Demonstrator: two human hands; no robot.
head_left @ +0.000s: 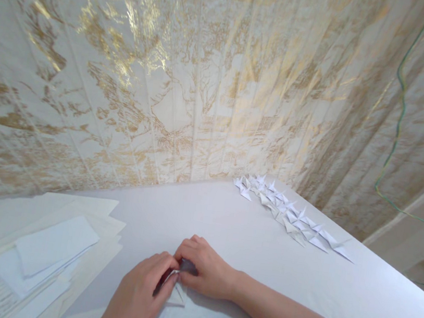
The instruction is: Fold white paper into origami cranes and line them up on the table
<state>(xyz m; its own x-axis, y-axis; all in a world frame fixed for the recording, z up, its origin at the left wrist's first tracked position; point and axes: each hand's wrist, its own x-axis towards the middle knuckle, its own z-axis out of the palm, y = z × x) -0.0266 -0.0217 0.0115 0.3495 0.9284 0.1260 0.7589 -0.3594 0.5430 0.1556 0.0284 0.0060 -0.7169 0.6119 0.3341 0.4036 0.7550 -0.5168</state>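
Note:
A small folded piece of white paper (177,296) is pinched between my two hands near the front middle of the white table (173,211). My left hand (147,281) closes on it from the left, thumb and fingers together. From the right, my right hand (206,269) grips the paper's upper part, fingers bent and thumb pressed in. A flat corner of the paper shows below the fingertips, with a crease or dark line on it. The fingers hide the rest of its shape.
Folded white paper cranes (287,211) stand in rows at the back right, along the table's edge. A stack of white paper sheets (57,248) lies on larger sheets (108,223) at left. Behind hangs a gold-patterned curtain (191,82), with a green cord (401,112) at right.

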